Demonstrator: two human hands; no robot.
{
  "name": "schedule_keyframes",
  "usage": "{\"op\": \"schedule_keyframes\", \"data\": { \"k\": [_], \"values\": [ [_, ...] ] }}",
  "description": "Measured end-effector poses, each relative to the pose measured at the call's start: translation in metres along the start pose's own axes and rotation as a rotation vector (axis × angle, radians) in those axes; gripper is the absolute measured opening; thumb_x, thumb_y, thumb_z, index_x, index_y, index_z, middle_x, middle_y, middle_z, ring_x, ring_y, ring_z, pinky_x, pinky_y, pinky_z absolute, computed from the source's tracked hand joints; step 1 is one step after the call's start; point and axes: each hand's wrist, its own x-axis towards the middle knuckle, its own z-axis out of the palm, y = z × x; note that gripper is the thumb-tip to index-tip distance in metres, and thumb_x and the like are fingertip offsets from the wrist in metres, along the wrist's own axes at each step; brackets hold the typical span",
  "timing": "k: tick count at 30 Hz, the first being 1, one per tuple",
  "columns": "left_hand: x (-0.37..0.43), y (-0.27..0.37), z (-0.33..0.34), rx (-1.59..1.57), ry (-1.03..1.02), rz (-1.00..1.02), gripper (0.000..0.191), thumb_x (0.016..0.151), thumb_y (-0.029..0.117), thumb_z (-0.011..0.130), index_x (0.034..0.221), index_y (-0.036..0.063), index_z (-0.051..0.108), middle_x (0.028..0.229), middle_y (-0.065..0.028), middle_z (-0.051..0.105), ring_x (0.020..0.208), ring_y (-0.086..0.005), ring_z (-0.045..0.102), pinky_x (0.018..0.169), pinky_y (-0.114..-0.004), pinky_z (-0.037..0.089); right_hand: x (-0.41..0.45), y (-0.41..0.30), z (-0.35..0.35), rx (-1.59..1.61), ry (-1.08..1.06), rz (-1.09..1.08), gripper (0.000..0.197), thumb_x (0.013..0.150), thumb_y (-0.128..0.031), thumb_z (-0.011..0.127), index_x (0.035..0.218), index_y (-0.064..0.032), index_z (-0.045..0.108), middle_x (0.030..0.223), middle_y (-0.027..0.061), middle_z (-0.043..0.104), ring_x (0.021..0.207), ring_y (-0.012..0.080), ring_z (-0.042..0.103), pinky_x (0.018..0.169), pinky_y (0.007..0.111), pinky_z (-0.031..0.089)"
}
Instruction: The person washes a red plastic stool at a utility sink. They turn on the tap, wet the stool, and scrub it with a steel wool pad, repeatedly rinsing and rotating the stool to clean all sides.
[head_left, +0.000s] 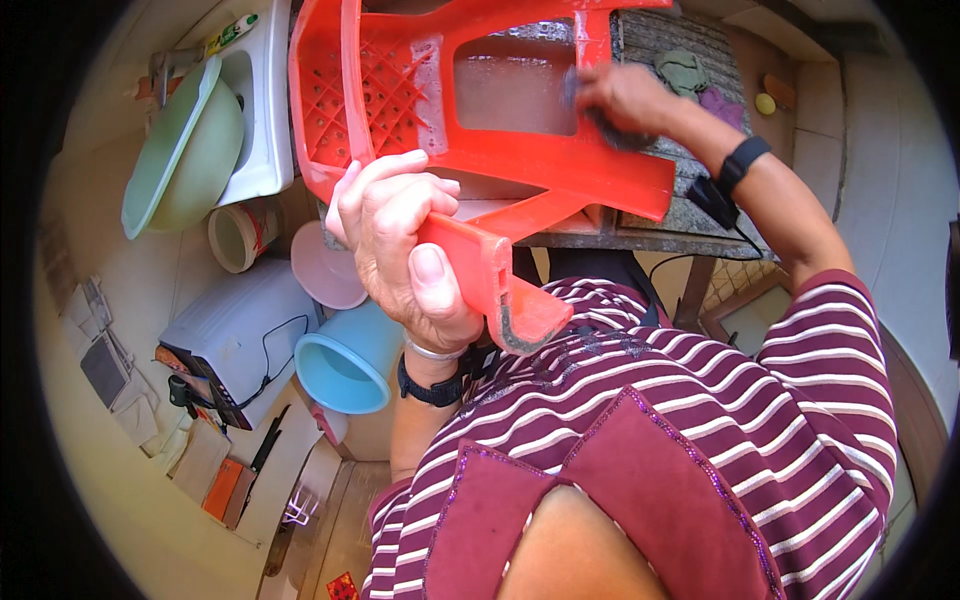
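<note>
A red plastic chair (525, 154) lies tipped over on a ribbed stone washing slab (675, 41), with white suds on parts of its frame. My left hand (409, 247) is wrapped around one of its legs, whose worn, dirty foot points toward my body. At the chair's far right side, my right hand (622, 97) holds a dark scrubbing pad (626, 137) against the red frame. Motion blurs that hand and the pad, so the pad's exact shape is hard to make out. Latticed plastic (382, 97) shows beyond my left hand.
A green cloth (681, 73) and a purple cloth (721, 107) lie on the slab's right. On the left, a green basin (199, 150) leans in a white sink (271, 142). Below are a blue bucket (345, 367), a pink tub (326, 266) and a white box-shaped appliance (240, 322).
</note>
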Motion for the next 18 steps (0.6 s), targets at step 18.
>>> {"op": "schedule_keyframes", "data": {
  "k": [18],
  "values": [
    [0.005,0.003,-0.009,0.086,-0.098,0.018,0.039,0.101,0.042,0.035,0.094,0.0109,0.058,0.089,-0.0053,0.069,0.102,-0.0302,0.066,0.113,-0.059,0.032,0.180,0.033,0.034,-0.009,-0.078,-0.155,0.017,0.079,-0.015,0.071,0.095,-0.0140,0.079,0.100,0.0123,0.076,0.092,0.0364,0.073,0.070,0.048,0.058]
  ]
}}
